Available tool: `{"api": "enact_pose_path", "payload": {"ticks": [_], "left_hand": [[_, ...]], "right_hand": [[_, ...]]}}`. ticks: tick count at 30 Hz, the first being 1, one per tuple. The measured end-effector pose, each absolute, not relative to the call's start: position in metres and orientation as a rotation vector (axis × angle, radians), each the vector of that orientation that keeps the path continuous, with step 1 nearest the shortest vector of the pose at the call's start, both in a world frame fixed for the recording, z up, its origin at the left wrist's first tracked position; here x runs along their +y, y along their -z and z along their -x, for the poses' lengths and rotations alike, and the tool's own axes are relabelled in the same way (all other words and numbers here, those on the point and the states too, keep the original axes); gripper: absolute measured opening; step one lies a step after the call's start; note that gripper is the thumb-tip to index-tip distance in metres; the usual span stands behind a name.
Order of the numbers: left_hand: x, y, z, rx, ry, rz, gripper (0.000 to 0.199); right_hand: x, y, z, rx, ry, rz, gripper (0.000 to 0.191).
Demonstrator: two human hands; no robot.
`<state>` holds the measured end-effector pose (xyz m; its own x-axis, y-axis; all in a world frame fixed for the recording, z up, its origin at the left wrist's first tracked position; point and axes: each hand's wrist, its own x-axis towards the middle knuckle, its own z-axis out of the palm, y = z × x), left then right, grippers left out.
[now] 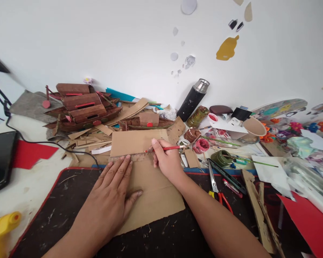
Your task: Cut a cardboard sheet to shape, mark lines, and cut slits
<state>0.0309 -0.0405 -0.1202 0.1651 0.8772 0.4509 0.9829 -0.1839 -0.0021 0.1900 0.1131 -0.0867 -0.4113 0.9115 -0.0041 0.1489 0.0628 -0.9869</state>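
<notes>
A sheet of brown cardboard (156, 193) lies in front of me on the dark mat. My left hand (114, 191) rests flat on it, fingers stretched out and thumb spread. Under those fingertips a thin ruler (138, 156) runs across the sheet. My right hand (165, 157) is closed in a writing grip around a slim red pen (169, 147). The pen's tip touches or hovers just over the cardboard by the ruler's upper edge; I cannot tell which. Part of the ruler is hidden by my fingers.
Model boats (83, 107) and cardboard scraps stand behind the sheet. A black flask (192, 100), paint jars (201, 146) and a paper cup (254, 128) are at back right. Scissors (214, 182) and cardboard strips (258, 211) lie right; a yellow tool (4, 229) and black device (1, 161) left.
</notes>
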Motion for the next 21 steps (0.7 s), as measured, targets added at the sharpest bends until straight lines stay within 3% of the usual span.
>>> {"api": "enact_pose_path", "payload": {"ticks": [21], "left_hand": [[-0.0433, 0.1211, -0.0299, -1.835, 0.532, 2.181, 0.084]], "right_hand": [[0.1105, 0.093, -0.1925, -1.747, -1.361, 1.024, 0.048]]}}
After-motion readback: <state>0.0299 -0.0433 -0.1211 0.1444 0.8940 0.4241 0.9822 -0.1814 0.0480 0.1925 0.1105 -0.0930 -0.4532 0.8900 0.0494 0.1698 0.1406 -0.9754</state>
